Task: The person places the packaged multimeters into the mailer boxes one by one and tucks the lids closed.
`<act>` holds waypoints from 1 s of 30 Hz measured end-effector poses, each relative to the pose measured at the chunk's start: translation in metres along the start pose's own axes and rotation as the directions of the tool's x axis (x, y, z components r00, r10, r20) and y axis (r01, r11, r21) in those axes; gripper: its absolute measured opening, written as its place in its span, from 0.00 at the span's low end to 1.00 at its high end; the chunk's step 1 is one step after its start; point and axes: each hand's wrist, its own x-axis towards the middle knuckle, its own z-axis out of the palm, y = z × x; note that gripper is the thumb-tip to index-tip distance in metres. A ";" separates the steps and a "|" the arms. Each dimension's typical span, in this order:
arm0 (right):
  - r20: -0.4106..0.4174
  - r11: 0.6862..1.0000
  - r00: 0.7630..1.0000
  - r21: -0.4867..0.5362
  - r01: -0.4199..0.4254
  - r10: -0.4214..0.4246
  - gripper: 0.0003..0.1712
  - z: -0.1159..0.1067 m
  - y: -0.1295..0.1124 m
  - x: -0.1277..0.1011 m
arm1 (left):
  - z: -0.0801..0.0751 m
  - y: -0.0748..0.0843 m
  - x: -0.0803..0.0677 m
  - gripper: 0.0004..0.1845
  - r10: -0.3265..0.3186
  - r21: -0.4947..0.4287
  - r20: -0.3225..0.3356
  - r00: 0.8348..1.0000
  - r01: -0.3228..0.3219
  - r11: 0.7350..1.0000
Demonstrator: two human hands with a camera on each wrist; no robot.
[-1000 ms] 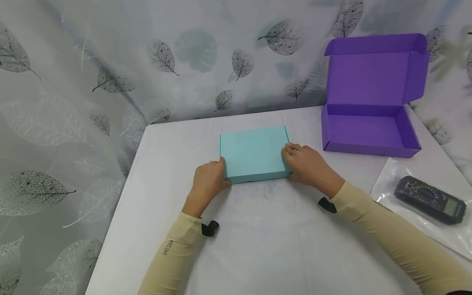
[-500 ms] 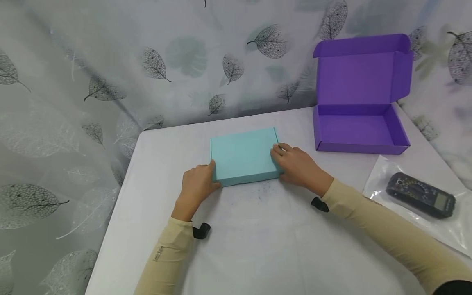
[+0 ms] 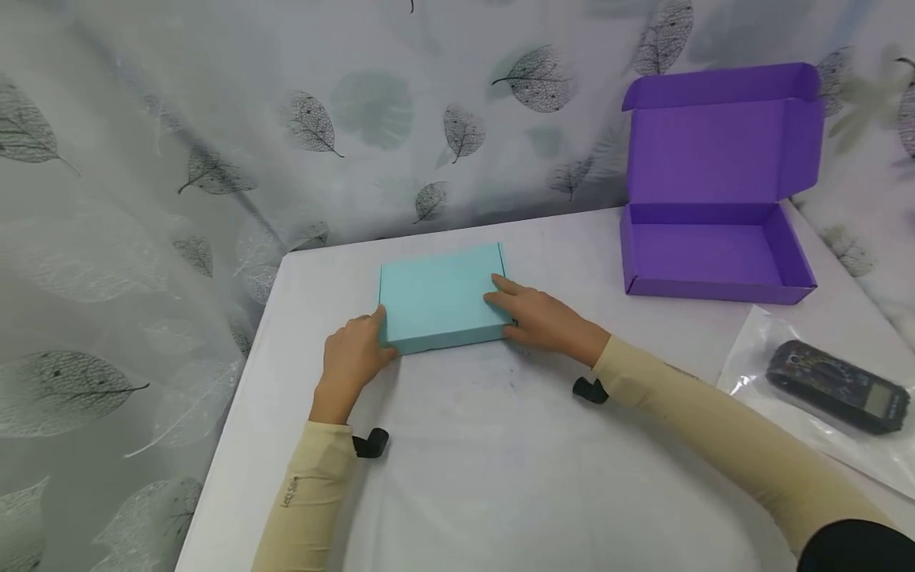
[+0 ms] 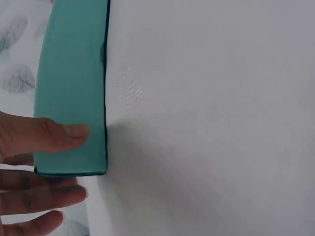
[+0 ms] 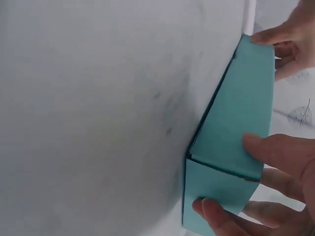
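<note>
A closed light teal cardboard box (image 3: 443, 294) lies flat on the white-covered table. At its near left corner my left hand (image 3: 353, 353) grips it, the thumb on the front wall and the other fingers by the left end, as the left wrist view shows. My right hand (image 3: 539, 318) holds the near right corner. In the right wrist view its thumb presses the front wall of the teal box (image 5: 234, 108) while fingertips (image 5: 211, 209) bend onto the right end wall. The far side of the box is hidden from both wrist views.
An open purple box (image 3: 715, 246) stands at the back right with its lid up. Nearer, a black multimeter (image 3: 836, 385) lies on or in a clear plastic bag (image 3: 747, 357). Behind the table (image 3: 486, 477) hangs a leaf-patterned curtain (image 3: 400, 111).
The teal box has slid left across the table with both hands on it. My right hand's fingers are spread a little more at its corner. The purple box and multimeter stay put.
</note>
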 end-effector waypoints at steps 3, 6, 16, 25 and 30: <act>0.012 0.997 1.000 0.076 -0.007 0.006 0.30 0.002 -0.002 0.013 | 0.003 -0.009 0.000 0.44 -0.047 -0.045 -0.039 0.998 0.045 0.998; 0.031 0.987 0.999 0.159 -0.023 0.018 0.29 0.006 -0.005 0.027 | 0.003 -0.014 0.000 0.41 -0.072 -0.072 -0.094 0.993 0.066 0.995; 0.120 0.980 0.993 0.196 -0.034 0.010 0.30 0.023 -0.019 0.072 | 0.004 0.005 0.003 0.37 0.007 -0.102 -0.183 0.983 -0.026 0.994; 0.139 0.959 0.985 0.276 0.061 -0.102 0.33 0.039 -0.024 0.101 | 0.004 0.038 0.007 0.37 0.129 -0.095 -0.222 0.966 -0.153 0.984; 0.165 0.968 0.976 0.230 0.100 -0.140 0.31 0.031 -0.023 0.091 | 0.002 0.044 0.007 0.39 0.125 -0.104 -0.206 0.970 -0.149 0.983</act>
